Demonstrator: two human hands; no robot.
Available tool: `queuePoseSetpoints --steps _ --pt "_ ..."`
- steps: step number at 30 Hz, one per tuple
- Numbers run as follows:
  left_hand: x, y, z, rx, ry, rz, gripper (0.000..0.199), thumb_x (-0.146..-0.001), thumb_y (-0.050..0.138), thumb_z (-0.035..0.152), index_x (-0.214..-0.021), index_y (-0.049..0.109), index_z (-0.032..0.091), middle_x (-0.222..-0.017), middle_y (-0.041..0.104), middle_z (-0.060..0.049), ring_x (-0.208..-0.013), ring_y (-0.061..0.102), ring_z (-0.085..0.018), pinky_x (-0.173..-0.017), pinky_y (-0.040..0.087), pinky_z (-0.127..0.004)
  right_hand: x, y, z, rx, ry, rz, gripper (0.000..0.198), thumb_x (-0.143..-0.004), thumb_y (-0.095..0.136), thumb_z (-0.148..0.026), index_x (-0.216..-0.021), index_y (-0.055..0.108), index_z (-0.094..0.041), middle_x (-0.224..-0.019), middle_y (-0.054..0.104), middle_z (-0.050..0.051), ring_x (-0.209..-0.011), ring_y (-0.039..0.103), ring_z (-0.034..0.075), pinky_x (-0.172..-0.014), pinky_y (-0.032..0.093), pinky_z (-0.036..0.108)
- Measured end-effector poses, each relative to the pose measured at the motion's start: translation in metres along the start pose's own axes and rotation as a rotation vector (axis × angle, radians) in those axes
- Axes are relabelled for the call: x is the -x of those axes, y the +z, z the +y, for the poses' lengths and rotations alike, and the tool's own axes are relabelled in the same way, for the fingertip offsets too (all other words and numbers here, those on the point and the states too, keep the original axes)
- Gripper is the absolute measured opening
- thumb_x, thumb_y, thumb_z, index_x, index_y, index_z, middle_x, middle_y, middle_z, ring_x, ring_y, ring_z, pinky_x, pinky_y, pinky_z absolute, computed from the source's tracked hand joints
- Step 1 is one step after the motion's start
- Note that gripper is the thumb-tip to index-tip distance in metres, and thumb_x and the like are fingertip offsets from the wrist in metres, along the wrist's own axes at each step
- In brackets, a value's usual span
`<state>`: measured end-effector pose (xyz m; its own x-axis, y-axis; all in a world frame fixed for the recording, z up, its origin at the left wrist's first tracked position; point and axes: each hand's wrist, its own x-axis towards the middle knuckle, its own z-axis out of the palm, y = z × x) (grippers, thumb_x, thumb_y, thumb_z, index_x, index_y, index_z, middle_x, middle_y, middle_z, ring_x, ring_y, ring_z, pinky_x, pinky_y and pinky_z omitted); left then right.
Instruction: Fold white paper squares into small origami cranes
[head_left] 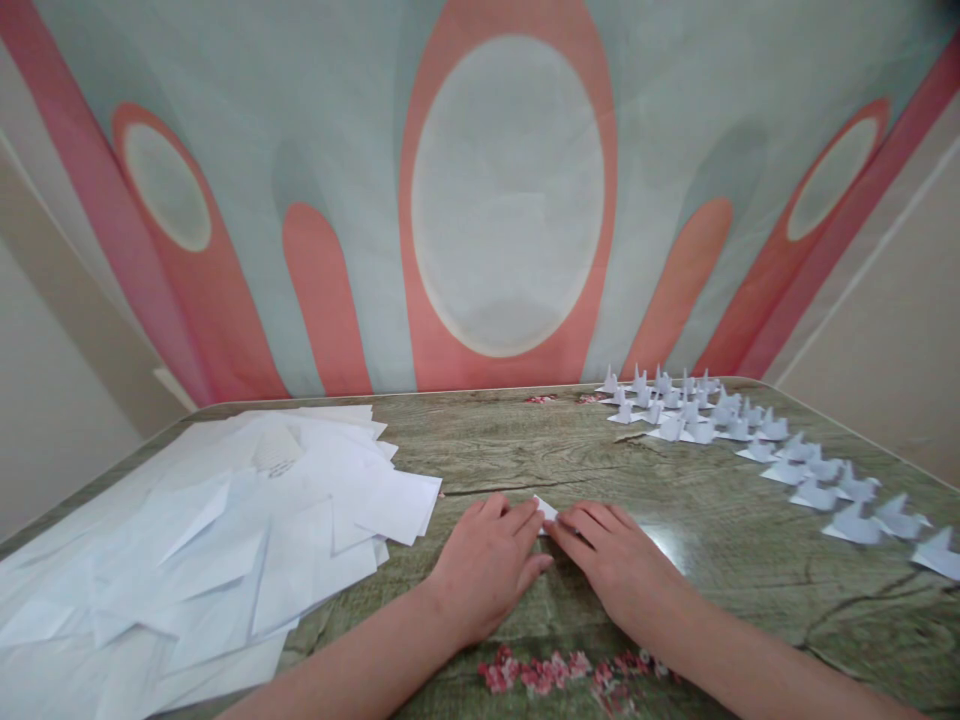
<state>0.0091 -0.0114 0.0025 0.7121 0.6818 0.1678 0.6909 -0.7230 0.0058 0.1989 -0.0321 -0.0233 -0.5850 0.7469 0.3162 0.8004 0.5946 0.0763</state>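
A small folded piece of white paper (547, 508) lies on the table between my two hands, its pointed top showing past my fingertips. My left hand (491, 560) presses on its left side, fingers together and thumb tucked below. From the right, my right hand (611, 560) has its closed fingers on the paper's other edge. Most of the folded paper is hidden under the fingers, so its exact shape is unclear.
A wide, loose pile of white paper sheets (300, 530) covers the table's left side. Several rows of folded white paper cranes (799, 472) stand along the right. The wood-patterned table (480, 440) ends at a wall covering (510, 370) with coral shapes.
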Motion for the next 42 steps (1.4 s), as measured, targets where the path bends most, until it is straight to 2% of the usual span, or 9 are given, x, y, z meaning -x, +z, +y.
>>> queuePoseSetpoints --steps 9,16,29,32,35,39,42 --pt "0.0 0.0 0.0 -0.006 0.001 -0.006 0.041 -0.089 0.037 0.044 -0.12 0.048 0.02 -0.127 0.05 0.0 -0.097 0.046 -0.021 -0.086 0.035 -0.034 -0.002 -0.005 -0.002 -0.002 -0.017 -0.006 0.033 -0.08 0.054 -0.012 -0.112 0.055 -0.018 -0.095 0.058 0.008 -0.092 0.049 0.022 -0.079 0.038 0.036" --pt "-0.001 -0.004 0.0 -0.031 0.02 -0.019 0.044 -0.088 0.038 0.046 -0.122 0.047 0.02 -0.126 0.052 -0.002 -0.096 0.047 -0.022 -0.083 0.036 -0.034 -0.003 -0.006 -0.004 0.053 -0.022 0.001 0.029 -0.078 0.058 -0.015 -0.107 0.058 -0.017 -0.095 0.059 0.007 -0.091 0.05 0.021 -0.082 0.036 0.036" --pt "0.0 -0.006 0.001 -0.084 0.021 -0.03 0.045 -0.087 0.039 0.046 -0.123 0.046 0.019 -0.125 0.052 -0.003 -0.095 0.047 -0.021 -0.082 0.036 -0.034 0.0 -0.024 -0.003 0.287 0.062 -0.116 0.013 -0.069 0.057 -0.006 -0.074 0.067 -0.013 -0.077 0.06 0.008 -0.076 0.051 0.023 -0.072 0.038 0.038" --pt "0.0 -0.007 0.001 -0.086 0.019 -0.031 0.045 -0.087 0.04 0.046 -0.123 0.045 0.019 -0.125 0.052 -0.003 -0.095 0.047 -0.021 -0.082 0.036 -0.034 -0.001 -0.021 -0.002 0.257 0.068 -0.085 0.015 -0.071 0.056 -0.005 -0.076 0.067 -0.013 -0.077 0.061 0.008 -0.078 0.052 0.023 -0.077 0.038 0.039" --pt "0.0 -0.008 0.002 -0.086 0.021 -0.031 0.046 -0.087 0.039 0.047 -0.123 0.046 0.019 -0.125 0.052 -0.004 -0.095 0.048 -0.021 -0.082 0.036 -0.034 -0.003 -0.016 -0.003 0.215 0.068 -0.019 0.017 -0.074 0.054 -0.005 -0.083 0.067 -0.012 -0.086 0.062 0.009 -0.086 0.052 0.023 -0.084 0.035 0.04" --pt "0.0 -0.006 0.002 -0.081 0.019 -0.029 0.045 -0.087 0.04 0.046 -0.123 0.046 0.019 -0.125 0.051 -0.004 -0.096 0.048 -0.021 -0.083 0.036 -0.033 -0.003 -0.008 -0.005 0.138 0.009 0.038 0.025 -0.079 0.053 -0.009 -0.102 0.061 -0.014 -0.102 0.061 0.007 -0.096 0.05 0.022 -0.086 0.035 0.038" --pt "0.0 -0.005 0.002 -0.063 0.017 -0.021 0.045 -0.087 0.04 0.045 -0.123 0.046 0.019 -0.124 0.052 -0.003 -0.095 0.047 -0.021 -0.084 0.036 -0.034 -0.003 -0.004 -0.006 0.087 -0.026 0.046 0.027 -0.08 0.054 -0.012 -0.106 0.059 -0.014 -0.105 0.062 0.006 -0.098 0.049 0.021 -0.085 0.036 0.035"
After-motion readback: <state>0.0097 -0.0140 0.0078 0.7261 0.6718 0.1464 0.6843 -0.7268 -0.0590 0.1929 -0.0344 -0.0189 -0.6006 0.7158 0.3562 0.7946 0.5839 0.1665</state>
